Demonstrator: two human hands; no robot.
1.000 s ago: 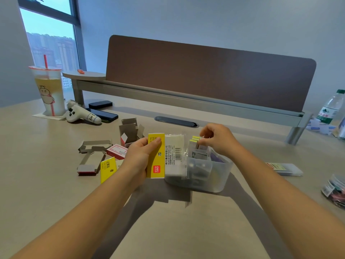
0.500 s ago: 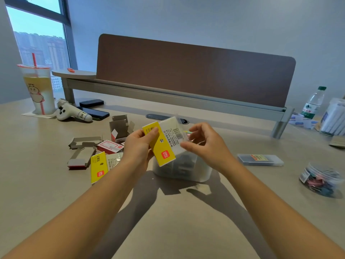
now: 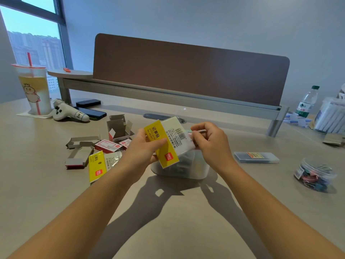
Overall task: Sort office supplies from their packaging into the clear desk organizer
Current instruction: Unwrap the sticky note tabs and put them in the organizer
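I hold a sticky-note pack (image 3: 169,140) with a yellow label and a barcode, tilted, just above the clear desk organizer (image 3: 188,168) at the desk's middle. My left hand (image 3: 142,152) grips the pack's yellow end. My right hand (image 3: 209,141) pinches its right edge with fingers curled. The organizer is partly hidden behind the pack and my hands; what lies in it is blurred.
Left of the organizer lie an opened yellow wrapper (image 3: 99,165), torn cardboard boxes (image 3: 118,128) and a red staple box (image 3: 107,145). A flat clear case (image 3: 256,157) and a jar of binder clips (image 3: 313,175) sit right. A drink cup (image 3: 35,90), phones (image 3: 92,113) and a water bottle (image 3: 307,101) stand farther back.
My right hand left the organizer and came to the pack's right edge. My left hand lifted and tilted the pack over the organizer.
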